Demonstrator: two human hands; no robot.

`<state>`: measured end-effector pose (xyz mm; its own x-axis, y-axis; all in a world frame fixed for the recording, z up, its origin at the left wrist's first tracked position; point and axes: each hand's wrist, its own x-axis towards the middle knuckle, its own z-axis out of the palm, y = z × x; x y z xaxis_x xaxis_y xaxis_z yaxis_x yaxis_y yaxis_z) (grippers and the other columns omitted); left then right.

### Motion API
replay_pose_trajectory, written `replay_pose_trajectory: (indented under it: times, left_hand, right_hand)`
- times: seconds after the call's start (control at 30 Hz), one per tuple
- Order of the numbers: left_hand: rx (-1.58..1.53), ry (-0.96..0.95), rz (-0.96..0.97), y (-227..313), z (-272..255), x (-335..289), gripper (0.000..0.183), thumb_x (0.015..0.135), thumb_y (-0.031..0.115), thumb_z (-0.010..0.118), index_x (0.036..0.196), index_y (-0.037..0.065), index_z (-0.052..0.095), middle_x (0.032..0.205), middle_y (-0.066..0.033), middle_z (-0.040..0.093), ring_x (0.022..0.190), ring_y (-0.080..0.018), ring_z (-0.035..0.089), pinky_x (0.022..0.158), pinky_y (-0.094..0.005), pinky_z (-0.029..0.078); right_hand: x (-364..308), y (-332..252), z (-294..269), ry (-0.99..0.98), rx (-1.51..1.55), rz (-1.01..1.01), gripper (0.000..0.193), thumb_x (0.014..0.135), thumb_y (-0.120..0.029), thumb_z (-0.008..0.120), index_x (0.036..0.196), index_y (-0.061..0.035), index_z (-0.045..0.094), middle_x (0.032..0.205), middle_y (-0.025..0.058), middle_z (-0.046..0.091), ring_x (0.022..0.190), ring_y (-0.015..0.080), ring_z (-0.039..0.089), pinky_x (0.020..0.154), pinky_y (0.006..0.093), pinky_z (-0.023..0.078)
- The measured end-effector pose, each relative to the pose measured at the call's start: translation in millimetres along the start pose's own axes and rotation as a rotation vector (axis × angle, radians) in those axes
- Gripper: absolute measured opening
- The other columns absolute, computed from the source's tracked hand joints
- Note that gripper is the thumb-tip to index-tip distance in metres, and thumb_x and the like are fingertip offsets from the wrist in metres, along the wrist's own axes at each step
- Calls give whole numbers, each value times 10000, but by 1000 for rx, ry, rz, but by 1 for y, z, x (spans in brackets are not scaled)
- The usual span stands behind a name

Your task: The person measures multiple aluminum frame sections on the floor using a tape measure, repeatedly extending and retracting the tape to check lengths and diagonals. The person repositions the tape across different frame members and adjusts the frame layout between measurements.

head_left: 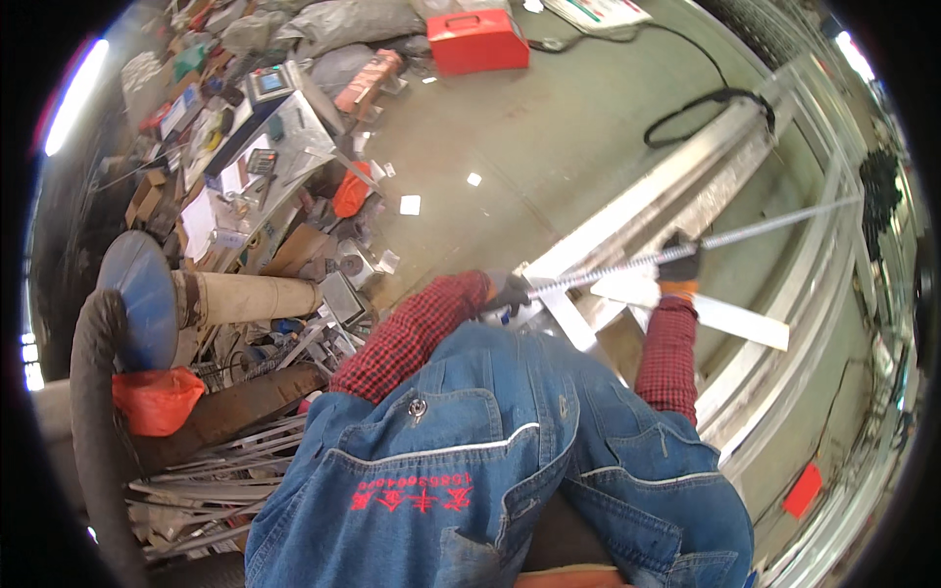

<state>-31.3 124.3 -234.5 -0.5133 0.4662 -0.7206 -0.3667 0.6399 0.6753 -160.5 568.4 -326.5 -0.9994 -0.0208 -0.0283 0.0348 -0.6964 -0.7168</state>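
Fingers of the right hand [679, 261], in a dark knit-looking glove, clamped on a long thin silvery strip [774, 224], probably a tape-measure blade. Left hand [508, 294], also dark-gloved, at its near end; can't tell if those fingers are closed. Strip: straight, narrow, dark tick marks, running across smooth, whitish metal profiles [627, 209]. Glossy red toolbox [477, 44] on dull greenish floor [549, 147].

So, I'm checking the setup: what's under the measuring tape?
Pale metal bars run beneath the measuring tape; what lies directly under the right hand is covered.
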Motion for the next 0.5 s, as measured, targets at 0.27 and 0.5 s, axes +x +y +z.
replay_pose_trajectory:
  times: [0.27,0.5]
  left_hand:
    - [-46,-144,192,11,-1,-17,465,908,419,660,1203,65,723,992,-74,755,994,-195,668,865,-361,503]
    - [220,-115,496,13,-37,8,571,900,405,662,1372,86,636,1254,-146,712,1181,-251,653,1019,-415,488]
  right_hand:
    - [58,-96,-49,344,198,-146,163,1027,-167,637,1126,-49,687,1087,93,745,978,226,721,856,372,628]
    - [54,-185,-2,223,-1485,-572,340,959,-36,601,1295,-16,645,1058,159,738,968,225,714,834,337,579]
